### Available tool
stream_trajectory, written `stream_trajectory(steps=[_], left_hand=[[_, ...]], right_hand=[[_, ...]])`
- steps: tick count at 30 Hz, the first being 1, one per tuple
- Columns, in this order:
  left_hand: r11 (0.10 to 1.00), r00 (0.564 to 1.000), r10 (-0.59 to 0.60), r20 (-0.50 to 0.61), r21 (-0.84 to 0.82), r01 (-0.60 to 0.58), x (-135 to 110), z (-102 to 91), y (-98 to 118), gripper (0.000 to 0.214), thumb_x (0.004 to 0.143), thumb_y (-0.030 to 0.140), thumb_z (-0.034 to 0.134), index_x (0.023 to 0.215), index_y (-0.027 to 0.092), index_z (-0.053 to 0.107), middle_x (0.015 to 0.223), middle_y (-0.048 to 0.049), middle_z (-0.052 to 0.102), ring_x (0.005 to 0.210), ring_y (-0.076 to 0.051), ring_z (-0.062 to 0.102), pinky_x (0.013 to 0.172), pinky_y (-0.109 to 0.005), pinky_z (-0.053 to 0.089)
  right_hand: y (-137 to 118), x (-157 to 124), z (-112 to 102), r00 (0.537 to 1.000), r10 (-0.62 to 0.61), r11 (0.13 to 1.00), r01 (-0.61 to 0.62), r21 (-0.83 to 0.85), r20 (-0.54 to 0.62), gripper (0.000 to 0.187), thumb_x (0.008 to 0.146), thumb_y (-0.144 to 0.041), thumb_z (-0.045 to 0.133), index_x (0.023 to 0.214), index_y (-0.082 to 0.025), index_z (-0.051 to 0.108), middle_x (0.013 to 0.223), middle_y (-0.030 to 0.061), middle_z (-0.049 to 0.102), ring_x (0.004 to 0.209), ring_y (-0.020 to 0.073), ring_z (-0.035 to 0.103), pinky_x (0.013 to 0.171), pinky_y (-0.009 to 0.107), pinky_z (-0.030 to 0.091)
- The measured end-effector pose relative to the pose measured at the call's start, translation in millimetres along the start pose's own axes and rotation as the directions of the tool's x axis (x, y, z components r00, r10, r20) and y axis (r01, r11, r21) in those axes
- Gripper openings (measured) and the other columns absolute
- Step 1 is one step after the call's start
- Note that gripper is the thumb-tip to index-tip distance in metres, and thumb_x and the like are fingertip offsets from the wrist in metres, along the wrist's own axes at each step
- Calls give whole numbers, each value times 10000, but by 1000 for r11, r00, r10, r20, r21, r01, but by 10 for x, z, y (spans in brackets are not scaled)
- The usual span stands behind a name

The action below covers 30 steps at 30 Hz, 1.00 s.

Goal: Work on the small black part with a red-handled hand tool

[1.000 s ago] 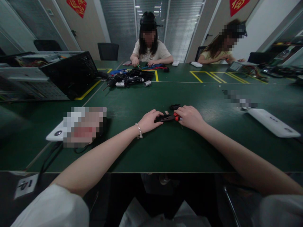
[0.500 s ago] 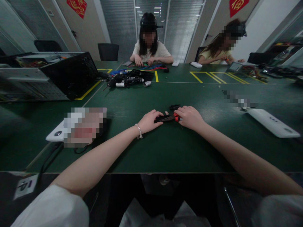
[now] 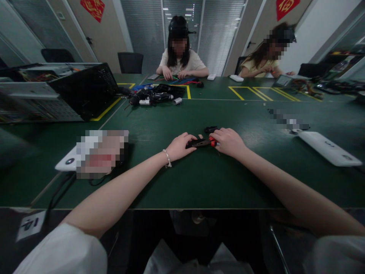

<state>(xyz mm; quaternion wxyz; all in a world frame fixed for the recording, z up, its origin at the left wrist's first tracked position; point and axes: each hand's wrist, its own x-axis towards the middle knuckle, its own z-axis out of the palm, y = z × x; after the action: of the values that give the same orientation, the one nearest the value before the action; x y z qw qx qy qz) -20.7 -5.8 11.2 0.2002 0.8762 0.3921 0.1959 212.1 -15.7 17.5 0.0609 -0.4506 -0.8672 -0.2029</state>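
Note:
My left hand [image 3: 180, 145] rests on the green table [image 3: 199, 179] with its fingers curled over a small black part [image 3: 191, 144]. My right hand [image 3: 228, 141] is closed round the red handle of a pair of pliers [image 3: 205, 142], whose dark jaws point left and meet the black part. Both hands sit close together at the table's middle. Another small black piece [image 3: 210, 129] lies just beyond my right hand.
A white device [image 3: 327, 147] lies at the right, another white device [image 3: 68, 161] with a black cable at the left. An open computer case [image 3: 57, 91] stands at the far left. A heap of cables and parts [image 3: 154, 95] lies further back. Two people sit working at the far side.

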Motion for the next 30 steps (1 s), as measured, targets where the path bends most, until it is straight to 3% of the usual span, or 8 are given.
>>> stream_trajectory(steps=[30], left_hand=[[1000, 1000, -6, 0, -4, 6, 1, 1, -3, 339, 772, 296, 595, 1083, 173, 542, 969, -54, 526, 806, -167, 528, 727, -317, 460]], right_hand=[[-3, 3, 6, 1000, 2, 1000, -2, 21, -2, 285, 729, -195, 510, 988, -142, 615, 962, 99, 635, 842, 225, 522, 693, 315, 334]])
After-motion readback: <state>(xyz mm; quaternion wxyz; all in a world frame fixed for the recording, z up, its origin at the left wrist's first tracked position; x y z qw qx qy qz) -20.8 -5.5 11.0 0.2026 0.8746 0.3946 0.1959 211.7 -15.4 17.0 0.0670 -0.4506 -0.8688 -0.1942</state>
